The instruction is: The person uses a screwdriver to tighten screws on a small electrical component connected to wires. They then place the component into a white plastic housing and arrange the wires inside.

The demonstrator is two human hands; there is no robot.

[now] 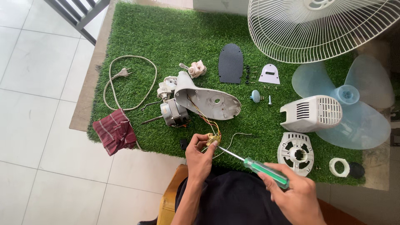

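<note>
1. The left hand (199, 156) pinches a small brass-coloured switch part (213, 138) between thumb and fingertips, lifted just clear of the green turf mat (137, 33). Holding it up keeps the wired piece steady and turned toward the tool.
2. The right hand (293, 196) is closed around the green handle of a screwdriver (250, 163). Its shaft slants up and left, with the tip touching the switch part. The grip sits far back on the handle, leaving the shaft free to turn.
3. Coloured wires (206, 121) run from the part back to the fan motor (173, 113) and the grey motor housing (208, 100). The part therefore stays near them, on a short tether.
4. Removed pieces lie spread apart on the mat: black oval cover (231, 63), small white plate (269, 74), screws (249, 75) in a loose cluster between them, vented rear cover (312, 112), round bracket (296, 153). Each is set out singly, so it is easy to see.
5. The wire fan guard (316, 29) and translucent blade (358, 104) sit far right. The power cord (125, 79) is coiled at left, unplugged, beside a red cloth (115, 131).
</note>
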